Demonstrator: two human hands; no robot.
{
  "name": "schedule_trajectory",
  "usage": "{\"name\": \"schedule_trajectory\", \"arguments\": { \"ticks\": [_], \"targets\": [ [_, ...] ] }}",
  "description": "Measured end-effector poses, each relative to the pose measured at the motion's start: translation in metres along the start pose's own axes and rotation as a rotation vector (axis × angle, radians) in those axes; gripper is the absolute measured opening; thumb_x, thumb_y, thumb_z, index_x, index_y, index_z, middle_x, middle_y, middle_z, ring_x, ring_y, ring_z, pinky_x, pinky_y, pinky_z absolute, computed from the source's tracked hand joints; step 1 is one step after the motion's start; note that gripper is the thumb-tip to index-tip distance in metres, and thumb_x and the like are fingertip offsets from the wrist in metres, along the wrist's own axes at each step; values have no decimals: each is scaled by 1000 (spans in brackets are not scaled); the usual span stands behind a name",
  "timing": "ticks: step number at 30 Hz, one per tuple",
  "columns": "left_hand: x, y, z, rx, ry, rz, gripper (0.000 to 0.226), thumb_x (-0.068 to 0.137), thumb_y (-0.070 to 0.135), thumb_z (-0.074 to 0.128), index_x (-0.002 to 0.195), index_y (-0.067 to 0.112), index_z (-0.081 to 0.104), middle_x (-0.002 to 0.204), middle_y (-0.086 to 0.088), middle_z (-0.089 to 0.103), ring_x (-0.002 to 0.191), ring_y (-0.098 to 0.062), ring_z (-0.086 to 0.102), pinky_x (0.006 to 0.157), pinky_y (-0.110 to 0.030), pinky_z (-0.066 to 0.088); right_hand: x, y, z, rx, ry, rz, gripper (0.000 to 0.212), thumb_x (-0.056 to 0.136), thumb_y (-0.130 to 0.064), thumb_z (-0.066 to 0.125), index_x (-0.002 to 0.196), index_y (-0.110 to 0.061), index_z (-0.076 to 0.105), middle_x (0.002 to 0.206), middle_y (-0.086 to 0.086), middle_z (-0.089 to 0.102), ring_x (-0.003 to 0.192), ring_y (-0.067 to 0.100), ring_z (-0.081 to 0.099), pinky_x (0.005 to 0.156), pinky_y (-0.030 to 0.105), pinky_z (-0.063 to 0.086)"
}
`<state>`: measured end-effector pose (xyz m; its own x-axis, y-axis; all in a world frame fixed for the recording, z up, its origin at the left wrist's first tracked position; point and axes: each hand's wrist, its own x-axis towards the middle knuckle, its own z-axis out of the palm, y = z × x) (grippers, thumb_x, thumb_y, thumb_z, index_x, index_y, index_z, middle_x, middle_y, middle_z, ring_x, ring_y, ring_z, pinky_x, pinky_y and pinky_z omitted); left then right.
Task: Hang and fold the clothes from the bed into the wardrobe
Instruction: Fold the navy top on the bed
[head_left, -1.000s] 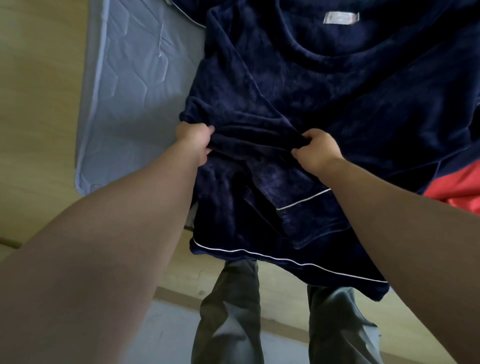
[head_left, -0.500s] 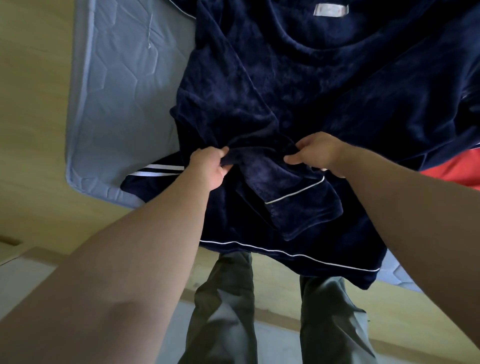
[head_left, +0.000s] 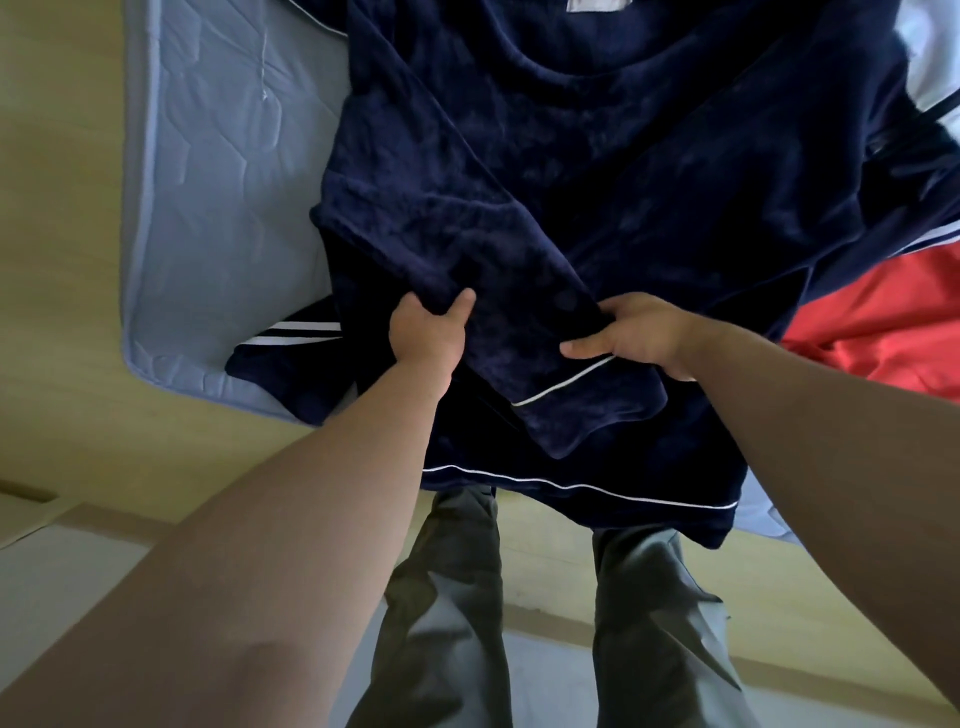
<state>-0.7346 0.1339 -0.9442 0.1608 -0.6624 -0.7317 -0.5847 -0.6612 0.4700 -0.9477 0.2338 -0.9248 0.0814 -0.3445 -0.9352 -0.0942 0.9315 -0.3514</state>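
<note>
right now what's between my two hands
Only the navy sleeve stretches between the left hand and the right hand, and both grip it. The head view shows this.

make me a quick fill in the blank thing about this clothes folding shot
1. The navy top lies on a quilted mattress coloured light ____.
2. The left hand and the right hand both grip its folded-over ____.
3. The piping across its cuff is ____.
4. The garment lying by the person's right arm is ____.

Missing words: blue, sleeve, white, red.
</note>
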Motion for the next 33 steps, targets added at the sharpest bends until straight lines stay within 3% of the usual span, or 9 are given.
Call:
{"name": "schedule_trajectory", "arguments": {
  "ticks": [7,9,12,15,18,22,26,30,33],
  "targets": [
    [-1,0,2,396,64,13,62,98,59,46,120,1,58,118,-15,64,100,-30,62,79,-36,48,-7,26,-9,75,215,-47,44,74,-60,79,101,-27,69,99,-5,74,92,19,71,85,39,57],
    [1,-2,2,388,66,-3,63,98,57,49,127,2,55,126,-15,61,107,-31,61,80,-36,47,-10,33,-9,29,140,-11,47,69,-51,86,105,-29,66,101,-6,73,92,17,70,84,38,57],
    [3,-4,1,230,-34,-93,69,93,52,63,144,8,46,139,-9,56,122,-30,56,100,-38,49,-13,45,-8,-32,54,49,38,72,-27,88,106,-26,70,100,-4,75,92,18,71,84,36,58],
    [6,-4,-1,194,-78,-97,63,89,48,71,136,12,52,132,-5,61,117,-27,60,103,-42,50,-18,54,-8,190,220,40,23,63,-17,82,85,-20,76,84,-2,75,84,23,72,77,34,59],
    [9,-4,-1,204,-74,-84,59,86,47,74,131,12,56,126,-4,63,112,-27,61,101,-43,52,-22,63,-5,393,393,51,13,54,-14,63,64,-20,67,69,1,64,70,26,62,62,29,53],
    [9,-7,-1,233,-85,-62,64,82,50,77,128,11,57,124,-5,64,110,-27,63,99,-43,53,-20,77,2,80,519,155,14,75,-14,59,87,-13,67,85,7,68,76,29,65,61,29,52],
    [10,2,-1,410,-10,-28,79,84,61,68,139,10,47,134,-9,59,114,-32,63,97,-46,53,-17,73,4,-151,543,241,37,82,-20,55,118,-10,55,117,16,62,101,37,62,87,42,54],
    [17,29,-9,486,227,-7,76,88,63,61,134,6,41,133,-15,56,111,-38,61,82,-42,50,-18,51,1,-411,706,244,50,87,-34,59,129,-13,42,132,16,48,123,38,48,99,50,38],
    [29,61,-19,592,434,61,79,90,59,61,140,3,34,144,-18,44,124,-40,52,96,-50,44,-16,30,-16,-431,880,200,50,86,-34,59,127,-11,42,130,16,45,122,36,46,96,49,39]
  ]
}}
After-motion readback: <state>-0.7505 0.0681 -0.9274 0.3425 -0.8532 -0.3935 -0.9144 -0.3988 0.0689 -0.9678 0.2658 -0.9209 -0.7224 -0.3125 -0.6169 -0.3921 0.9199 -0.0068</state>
